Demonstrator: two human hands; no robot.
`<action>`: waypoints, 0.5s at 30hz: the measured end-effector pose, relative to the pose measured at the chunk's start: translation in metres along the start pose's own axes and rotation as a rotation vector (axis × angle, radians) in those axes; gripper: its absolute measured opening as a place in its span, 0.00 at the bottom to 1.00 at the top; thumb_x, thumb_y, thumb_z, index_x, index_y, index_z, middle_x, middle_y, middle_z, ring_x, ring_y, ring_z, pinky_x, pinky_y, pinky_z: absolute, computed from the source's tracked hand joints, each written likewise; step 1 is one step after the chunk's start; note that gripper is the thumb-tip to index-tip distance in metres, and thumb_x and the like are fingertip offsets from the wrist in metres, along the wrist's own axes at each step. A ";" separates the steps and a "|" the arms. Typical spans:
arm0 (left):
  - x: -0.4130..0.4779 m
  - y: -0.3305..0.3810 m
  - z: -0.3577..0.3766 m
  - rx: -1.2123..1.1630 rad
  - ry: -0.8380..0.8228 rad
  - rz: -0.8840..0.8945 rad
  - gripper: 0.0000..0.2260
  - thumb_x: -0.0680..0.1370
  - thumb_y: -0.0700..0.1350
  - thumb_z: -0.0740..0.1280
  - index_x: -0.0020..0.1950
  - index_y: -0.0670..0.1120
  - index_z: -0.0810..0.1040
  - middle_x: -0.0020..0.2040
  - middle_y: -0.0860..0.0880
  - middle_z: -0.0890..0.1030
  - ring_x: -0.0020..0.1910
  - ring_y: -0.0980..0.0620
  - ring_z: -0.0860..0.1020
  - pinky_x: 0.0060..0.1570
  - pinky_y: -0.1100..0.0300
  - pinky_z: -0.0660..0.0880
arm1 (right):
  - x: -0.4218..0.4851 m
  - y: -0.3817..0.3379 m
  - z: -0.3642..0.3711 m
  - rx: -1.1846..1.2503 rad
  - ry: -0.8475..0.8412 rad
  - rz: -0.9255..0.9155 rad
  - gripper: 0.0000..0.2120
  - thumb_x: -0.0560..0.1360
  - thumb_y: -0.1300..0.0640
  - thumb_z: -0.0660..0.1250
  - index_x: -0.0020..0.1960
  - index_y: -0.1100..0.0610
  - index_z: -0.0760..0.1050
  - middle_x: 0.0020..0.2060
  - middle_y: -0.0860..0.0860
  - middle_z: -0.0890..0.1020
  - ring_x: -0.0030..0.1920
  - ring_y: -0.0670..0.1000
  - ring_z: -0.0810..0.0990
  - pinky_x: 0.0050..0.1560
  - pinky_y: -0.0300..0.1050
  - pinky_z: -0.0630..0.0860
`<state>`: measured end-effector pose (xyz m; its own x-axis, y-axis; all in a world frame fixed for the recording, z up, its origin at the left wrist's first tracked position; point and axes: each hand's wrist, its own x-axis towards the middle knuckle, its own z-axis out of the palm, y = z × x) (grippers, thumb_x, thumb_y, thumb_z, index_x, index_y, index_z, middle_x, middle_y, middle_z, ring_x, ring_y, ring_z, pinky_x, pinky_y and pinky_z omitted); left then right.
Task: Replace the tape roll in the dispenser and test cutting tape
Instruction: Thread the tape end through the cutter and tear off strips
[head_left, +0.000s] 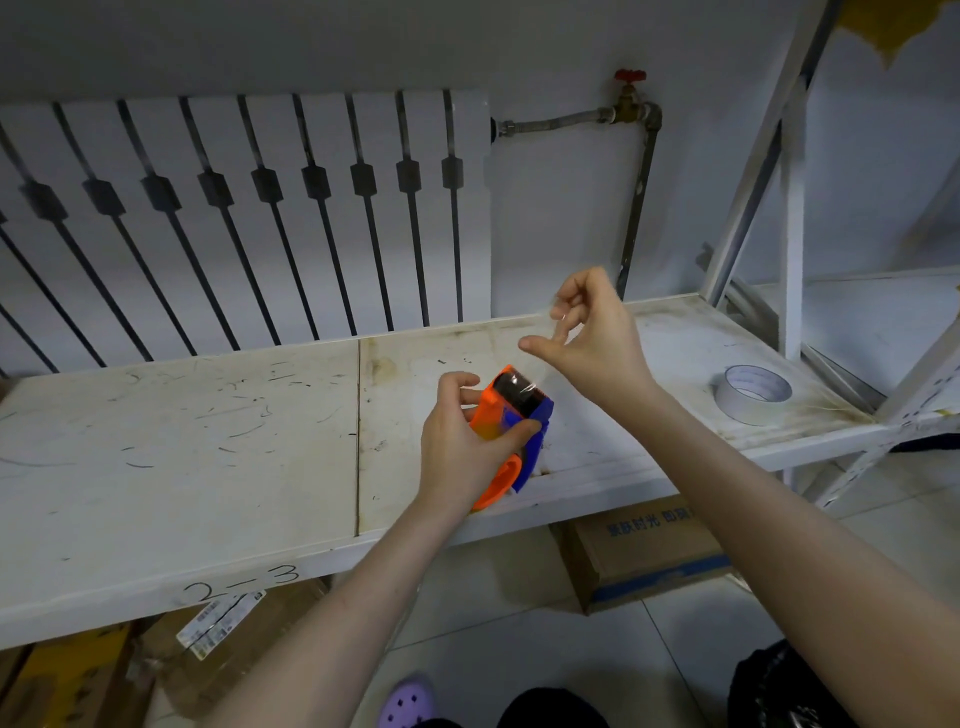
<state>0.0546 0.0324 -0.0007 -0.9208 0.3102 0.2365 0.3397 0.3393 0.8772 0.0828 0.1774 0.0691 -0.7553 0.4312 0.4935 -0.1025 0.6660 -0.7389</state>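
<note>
Dispenser orange and blue, gripped by left hand, clear tape loaded

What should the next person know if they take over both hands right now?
Left hand: gripping the orange-and-blue plastic tape dispenser above the scuffed white shelf.
Right hand: raised, apparently pinching a strip of clear tape pulled from the dispenser.
A white tape roll lies flat on the shelf at right, untouched.
Done: a roll sits in the dispenser.
Left: cut the strip on the blade.
</note>
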 end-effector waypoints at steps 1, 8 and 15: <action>-0.001 0.000 0.001 0.012 -0.007 0.025 0.28 0.66 0.52 0.77 0.59 0.52 0.65 0.53 0.57 0.73 0.50 0.56 0.74 0.40 0.68 0.72 | -0.002 0.001 -0.001 0.014 0.032 -0.005 0.22 0.66 0.57 0.77 0.50 0.54 0.66 0.42 0.51 0.77 0.37 0.50 0.77 0.42 0.34 0.73; 0.011 -0.001 0.009 0.300 -0.101 0.230 0.15 0.69 0.59 0.71 0.47 0.54 0.70 0.51 0.56 0.81 0.51 0.55 0.77 0.68 0.45 0.62 | -0.014 0.025 -0.013 0.109 0.203 0.136 0.17 0.69 0.60 0.75 0.50 0.56 0.67 0.40 0.49 0.76 0.34 0.45 0.73 0.38 0.29 0.72; 0.046 0.019 -0.013 0.694 -0.428 0.507 0.14 0.68 0.61 0.69 0.43 0.54 0.73 0.43 0.56 0.78 0.44 0.55 0.74 0.69 0.47 0.60 | -0.048 0.059 -0.008 0.326 0.263 0.481 0.16 0.71 0.61 0.73 0.50 0.56 0.66 0.39 0.53 0.76 0.38 0.52 0.79 0.28 0.37 0.76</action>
<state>0.0165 0.0416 0.0320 -0.5313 0.8162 0.2272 0.8430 0.4827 0.2373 0.1182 0.2003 0.0055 -0.5860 0.7987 0.1370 -0.0145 0.1587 -0.9872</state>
